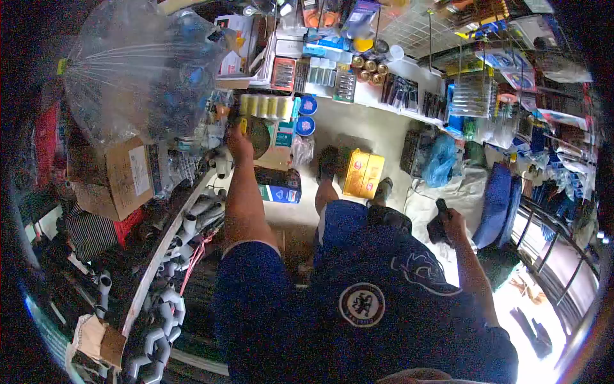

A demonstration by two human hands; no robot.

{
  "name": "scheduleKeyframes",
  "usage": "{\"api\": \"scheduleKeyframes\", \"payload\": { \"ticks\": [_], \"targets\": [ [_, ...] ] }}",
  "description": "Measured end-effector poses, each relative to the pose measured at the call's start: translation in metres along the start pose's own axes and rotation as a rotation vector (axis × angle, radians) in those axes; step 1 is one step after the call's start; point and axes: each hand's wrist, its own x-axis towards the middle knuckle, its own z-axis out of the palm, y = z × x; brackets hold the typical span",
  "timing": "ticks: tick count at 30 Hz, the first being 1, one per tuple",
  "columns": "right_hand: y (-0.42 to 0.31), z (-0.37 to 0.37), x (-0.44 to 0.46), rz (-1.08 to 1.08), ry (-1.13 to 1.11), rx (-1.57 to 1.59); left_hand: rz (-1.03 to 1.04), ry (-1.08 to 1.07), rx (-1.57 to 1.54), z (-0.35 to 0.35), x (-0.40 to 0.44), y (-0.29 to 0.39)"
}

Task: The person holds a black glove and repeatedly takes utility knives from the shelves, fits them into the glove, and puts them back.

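The right hand (454, 225) is gripping a dark object (439, 232) short of the shelf (412, 115), its long axis pointing roughly toward the front edge; whether the left hand (240, 144) is gripping a yellow item (244, 126), I cannot tell.

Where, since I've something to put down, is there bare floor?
The pale floor looks bare between the yellow rectangular box and the packed white shelf; a narrower strip lies right of the box, toward the blue plastic bag. Grey plastic pipe fittings crowd the left.
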Motion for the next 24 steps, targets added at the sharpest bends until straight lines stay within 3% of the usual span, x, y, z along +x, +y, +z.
{"api": "scheduleKeyframes", "payload": {
  "ticks": [3,7,10,11,12,13,15,16,17,18,19,20,21,23,24],
  "targets": [
    [-0.030,-0.021,-0.027,0.244,-0.024,0.127,0.022,0.026,-0.028,0.009,-0.001,-0.004],
    [0.005,-0.017,-0.018,0.187,-0.051,0.228,0.076,0.142,-0.019,0.024,-0.001,-0.021],
    [0.039,-0.015,0.003,0.006,-0.002,0.158,0.081,0.195,-0.111,0.002,-0.025,-0.002],
    [0.053,-0.012,0.012,-0.081,0.048,0.114,0.085,0.204,-0.152,-0.016,-0.034,0.018],
    [0.052,-0.013,0.018,0.092,-0.046,0.488,0.168,0.289,-0.126,-0.043,-0.052,0.053],
    [0.064,-0.010,0.028,0.022,0.028,0.635,0.197,0.425,-0.069,-0.021,-0.055,0.057],
    [0.094,-0.004,0.057,-0.130,0.192,0.948,0.284,0.357,-0.373,-0.033,-0.085,0.108],
    [0.087,-0.015,0.062,-0.113,0.271,0.943,0.345,0.305,-0.620,-0.039,-0.100,0.141],
    [0.084,-0.022,0.067,-0.164,0.299,1.118,0.485,0.393,-0.643,-0.067,-0.122,0.186],
    [0.084,-0.028,0.072,-0.216,0.321,1.290,0.486,0.284,-0.744,-0.095,-0.145,0.230],
    [0.082,-0.035,0.076,-0.268,0.335,1.459,0.641,0.299,-0.827,-0.118,-0.155,0.273],
    [0.069,-0.059,0.063,-0.317,0.235,1.420,0.806,0.355,-0.851,-0.156,-0.170,0.317],
    [0.058,-0.075,0.057,-0.338,0.222,1.578,0.972,0.408,-0.869,-0.196,-0.183,0.360],
    [0.048,-0.103,0.048,-0.377,0.178,1.892,1.163,0.541,-0.967,-0.255,-0.199,0.430],
    [0.053,-0.119,0.035,-0.495,0.102,1.977,1.176,0.583,-0.971,-0.286,-0.209,0.459]
  ]
}}
